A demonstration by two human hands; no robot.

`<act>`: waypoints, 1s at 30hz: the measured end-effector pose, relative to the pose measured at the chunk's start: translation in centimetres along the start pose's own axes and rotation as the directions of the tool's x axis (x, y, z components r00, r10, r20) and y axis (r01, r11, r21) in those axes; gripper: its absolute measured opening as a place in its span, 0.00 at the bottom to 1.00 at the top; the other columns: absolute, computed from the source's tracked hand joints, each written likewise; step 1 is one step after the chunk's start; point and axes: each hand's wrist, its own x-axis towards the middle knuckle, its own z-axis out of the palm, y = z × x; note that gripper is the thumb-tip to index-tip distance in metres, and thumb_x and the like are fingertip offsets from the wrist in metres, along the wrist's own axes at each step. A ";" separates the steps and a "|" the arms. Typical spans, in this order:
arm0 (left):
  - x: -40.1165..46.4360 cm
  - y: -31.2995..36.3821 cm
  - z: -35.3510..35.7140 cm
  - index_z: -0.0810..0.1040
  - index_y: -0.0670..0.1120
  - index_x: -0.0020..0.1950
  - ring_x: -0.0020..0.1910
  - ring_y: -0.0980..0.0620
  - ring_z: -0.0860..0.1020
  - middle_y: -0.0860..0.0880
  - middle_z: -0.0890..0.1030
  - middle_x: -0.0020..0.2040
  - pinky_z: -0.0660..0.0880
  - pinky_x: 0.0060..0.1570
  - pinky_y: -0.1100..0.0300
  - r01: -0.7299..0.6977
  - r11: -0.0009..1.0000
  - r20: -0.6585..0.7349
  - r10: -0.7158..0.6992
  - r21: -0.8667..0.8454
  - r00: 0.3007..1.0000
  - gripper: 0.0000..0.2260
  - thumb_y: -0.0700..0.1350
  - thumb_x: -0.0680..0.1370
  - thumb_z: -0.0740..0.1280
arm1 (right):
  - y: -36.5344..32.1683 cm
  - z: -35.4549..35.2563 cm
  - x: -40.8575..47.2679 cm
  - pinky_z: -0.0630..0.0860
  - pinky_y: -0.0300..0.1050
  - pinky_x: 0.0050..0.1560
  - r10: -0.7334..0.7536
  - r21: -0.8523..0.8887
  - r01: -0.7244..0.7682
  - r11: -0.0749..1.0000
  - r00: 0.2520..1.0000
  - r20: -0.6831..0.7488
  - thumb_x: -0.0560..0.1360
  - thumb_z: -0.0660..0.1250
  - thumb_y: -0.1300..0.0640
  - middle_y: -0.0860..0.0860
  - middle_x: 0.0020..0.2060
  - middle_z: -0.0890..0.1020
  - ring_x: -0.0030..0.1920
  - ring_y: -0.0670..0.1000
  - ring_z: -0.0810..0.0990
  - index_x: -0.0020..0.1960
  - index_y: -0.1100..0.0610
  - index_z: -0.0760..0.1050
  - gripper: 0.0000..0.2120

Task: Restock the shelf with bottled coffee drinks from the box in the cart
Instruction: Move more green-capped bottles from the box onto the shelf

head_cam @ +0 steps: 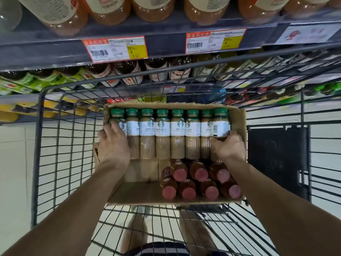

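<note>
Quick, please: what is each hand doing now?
Left hand: grips the leftmost latte bottle.
Right hand: grips the rightmost latte bottle.

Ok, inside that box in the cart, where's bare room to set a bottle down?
Bare cardboard floor in the box's near-left corner, bordered by the latte row, the pink-capped bottles and the left forearm. The far row and near-right corner are packed, with hands at both row ends.
</note>
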 end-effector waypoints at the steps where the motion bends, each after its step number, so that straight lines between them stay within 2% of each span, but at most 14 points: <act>1: 0.1 0.2 -0.1 0.53 0.38 0.74 0.65 0.36 0.66 0.36 0.65 0.66 0.73 0.59 0.40 0.004 1.000 0.001 -0.004 -0.006 1.000 0.34 0.39 0.74 0.69 | 0.0 0.1 0.0 0.70 0.52 0.65 0.007 0.026 -0.007 1.000 1.000 -0.014 0.72 0.73 0.46 0.60 0.63 0.75 0.64 0.62 0.73 0.64 0.62 0.71 0.29; 4: 0.4 0.3 -0.2 0.57 0.35 0.72 0.64 0.37 0.66 0.35 0.66 0.65 0.71 0.61 0.40 0.059 0.992 -0.007 -0.060 -0.108 0.998 0.30 0.36 0.74 0.67 | -0.1 0.5 -0.4 0.69 0.52 0.65 0.028 0.097 -0.022 0.995 0.998 -0.061 0.71 0.75 0.47 0.60 0.62 0.75 0.64 0.62 0.72 0.62 0.62 0.71 0.28; 7: 1.2 0.1 -0.8 0.61 0.34 0.67 0.62 0.36 0.68 0.34 0.68 0.63 0.71 0.61 0.40 0.118 0.974 0.021 -0.116 -0.193 0.993 0.24 0.39 0.76 0.66 | -0.2 0.6 -0.7 0.70 0.53 0.64 0.038 0.124 -0.029 0.992 0.997 -0.073 0.71 0.75 0.48 0.59 0.61 0.75 0.63 0.62 0.72 0.62 0.61 0.70 0.27; 10: 1.6 0.2 -2.0 0.62 0.38 0.66 0.60 0.37 0.72 0.36 0.70 0.61 0.73 0.58 0.44 0.185 0.949 0.093 -0.167 -0.255 0.982 0.25 0.43 0.76 0.70 | -0.2 0.8 -0.9 0.69 0.53 0.64 0.041 0.129 -0.031 0.991 0.996 -0.078 0.71 0.74 0.47 0.58 0.61 0.74 0.63 0.60 0.72 0.64 0.60 0.69 0.29; 14: 1.4 1.1 -2.3 0.56 0.39 0.72 0.60 0.37 0.71 0.35 0.67 0.64 0.72 0.60 0.46 0.205 0.940 0.140 -0.172 -0.271 0.975 0.32 0.35 0.73 0.70 | -0.1 1.0 -1.3 0.70 0.54 0.65 0.055 0.136 -0.042 0.990 0.994 -0.090 0.74 0.69 0.43 0.60 0.62 0.76 0.64 0.62 0.73 0.68 0.60 0.69 0.30; 16: 1.5 0.7 -1.9 0.57 0.39 0.70 0.60 0.38 0.70 0.36 0.66 0.63 0.72 0.59 0.48 0.216 0.940 0.133 -0.186 -0.264 0.973 0.33 0.34 0.71 0.72 | -0.3 1.0 -1.4 0.72 0.54 0.63 0.074 0.157 -0.059 0.986 0.993 -0.087 0.74 0.70 0.45 0.61 0.61 0.78 0.62 0.63 0.75 0.67 0.60 0.69 0.29; 19: 1.3 -0.2 -0.7 0.62 0.38 0.64 0.58 0.38 0.70 0.35 0.68 0.60 0.72 0.58 0.47 0.195 0.950 0.063 -0.185 -0.243 0.981 0.30 0.39 0.69 0.75 | -0.8 0.8 -1.6 0.73 0.52 0.58 0.095 0.194 -0.079 0.978 0.992 -0.078 0.72 0.74 0.48 0.60 0.58 0.79 0.59 0.63 0.77 0.64 0.59 0.68 0.27; 22: 1.1 -0.3 0.0 0.63 0.36 0.63 0.58 0.37 0.69 0.35 0.68 0.60 0.71 0.59 0.45 0.177 0.961 0.031 -0.175 -0.214 0.984 0.29 0.42 0.69 0.75 | -1.1 0.9 -1.9 0.72 0.50 0.56 0.040 0.165 -0.028 0.986 0.997 -0.067 0.71 0.75 0.49 0.57 0.57 0.79 0.59 0.60 0.77 0.61 0.59 0.68 0.26; 25: 0.8 0.1 -0.1 0.62 0.37 0.64 0.60 0.36 0.70 0.35 0.70 0.61 0.71 0.59 0.43 0.161 0.964 0.019 -0.160 -0.212 0.987 0.30 0.43 0.69 0.75 | -1.3 1.6 -2.0 0.73 0.51 0.59 -0.026 0.106 0.028 0.994 1.000 -0.018 0.70 0.75 0.49 0.57 0.58 0.79 0.61 0.60 0.77 0.65 0.59 0.69 0.29; 30: 0.0 0.4 -0.3 0.62 0.41 0.60 0.57 0.38 0.72 0.39 0.72 0.59 0.69 0.53 0.48 0.123 0.946 0.010 -0.126 -0.299 0.992 0.28 0.40 0.68 0.76 | -2.6 2.7 -2.8 0.74 0.52 0.59 -0.138 -0.030 0.140 0.990 0.988 0.064 0.70 0.75 0.49 0.58 0.60 0.76 0.60 0.61 0.76 0.66 0.60 0.72 0.29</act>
